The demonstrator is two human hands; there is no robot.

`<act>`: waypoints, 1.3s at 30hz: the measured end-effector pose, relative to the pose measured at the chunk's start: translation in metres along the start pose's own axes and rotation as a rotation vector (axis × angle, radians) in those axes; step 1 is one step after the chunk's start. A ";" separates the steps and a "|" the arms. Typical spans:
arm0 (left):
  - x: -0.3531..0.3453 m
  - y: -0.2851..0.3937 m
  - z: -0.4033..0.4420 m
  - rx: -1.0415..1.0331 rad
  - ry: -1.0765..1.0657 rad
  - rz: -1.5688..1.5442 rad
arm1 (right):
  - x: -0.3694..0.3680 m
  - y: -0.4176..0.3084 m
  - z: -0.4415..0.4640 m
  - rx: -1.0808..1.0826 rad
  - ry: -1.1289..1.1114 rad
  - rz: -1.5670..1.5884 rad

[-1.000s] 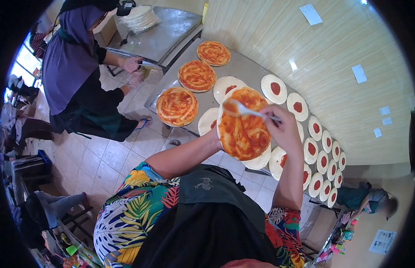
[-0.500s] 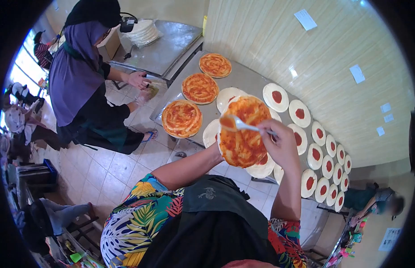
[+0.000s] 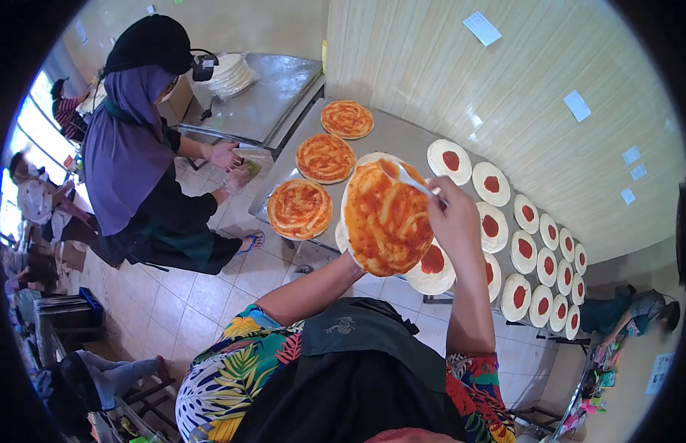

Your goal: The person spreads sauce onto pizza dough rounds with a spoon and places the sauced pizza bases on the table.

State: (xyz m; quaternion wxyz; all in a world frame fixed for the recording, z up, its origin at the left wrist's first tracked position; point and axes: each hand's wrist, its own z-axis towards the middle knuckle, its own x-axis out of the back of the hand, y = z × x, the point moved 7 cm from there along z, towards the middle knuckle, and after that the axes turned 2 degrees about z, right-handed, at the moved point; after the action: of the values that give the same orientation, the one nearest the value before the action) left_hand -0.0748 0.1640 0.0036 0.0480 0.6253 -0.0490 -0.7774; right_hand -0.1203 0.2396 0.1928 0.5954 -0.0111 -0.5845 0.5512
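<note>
A round pizza base point(image 3: 391, 232) spread with orange-red sauce is held up, tilted, above the near edge of the metal table. My left hand point(image 3: 352, 267) supports it from below, with its fingers hidden behind the base. In my right hand point(image 3: 454, 214), closed fingers grip the handle of a white spoon point(image 3: 408, 179). The spoon's bowl lies on the sauce near the far edge of the base. On the table beyond my left hand are three sauced bases, the nearest being a spread pizza base point(image 3: 300, 209).
The metal table point(image 3: 402, 125) carries many pale bases with a sauce blob, including a plain-edged base point(image 3: 431, 273) close by. A co-worker point(image 3: 143, 170) stands at the left near a second metal table point(image 3: 284, 77) with bagged bases point(image 3: 230, 76). A wall point(image 3: 461, 81) borders the table.
The spoon's bowl has moved across the sauce to the far edge of the base, and my right hand has shifted slightly up. The held base sits a little further left. The view has shifted slightly.
</note>
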 end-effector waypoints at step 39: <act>-0.004 0.028 -0.034 -0.152 0.049 0.249 | -0.032 -0.003 -0.036 0.233 -0.090 0.341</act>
State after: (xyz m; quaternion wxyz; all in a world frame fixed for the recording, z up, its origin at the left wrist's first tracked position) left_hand -0.0406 0.1367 0.0042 0.1924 0.6278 -0.0659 -0.7514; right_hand -0.0836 0.2399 0.1612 0.4642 -0.0162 -0.5324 0.7077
